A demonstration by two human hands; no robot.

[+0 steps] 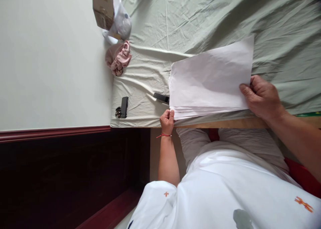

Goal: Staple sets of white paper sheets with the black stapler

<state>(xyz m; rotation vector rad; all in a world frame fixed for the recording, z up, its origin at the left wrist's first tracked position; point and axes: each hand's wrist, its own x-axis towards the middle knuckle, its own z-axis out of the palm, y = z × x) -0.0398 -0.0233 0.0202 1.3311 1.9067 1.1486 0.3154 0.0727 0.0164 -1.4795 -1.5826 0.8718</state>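
Paper (210,78) (stacked) spans left hand (167,121) to right hand (264,96).

A hand can pass over the creased pale-green cloth (160,24) beyond the far edge of the stack of white paper sheets (210,78), or through the gap between the elongated black object (160,97) at the sheets' left edge and the small black rectangular object (124,107) nearer the white wall (50,55). The left hand (167,121) obstructs the sheets' near left corner; the right hand (264,96) obstructs their right edge. Along the wall, the crumpled pink fabric (119,59), white plastic bag (122,23) and brown cardboard box (102,9) block passage.
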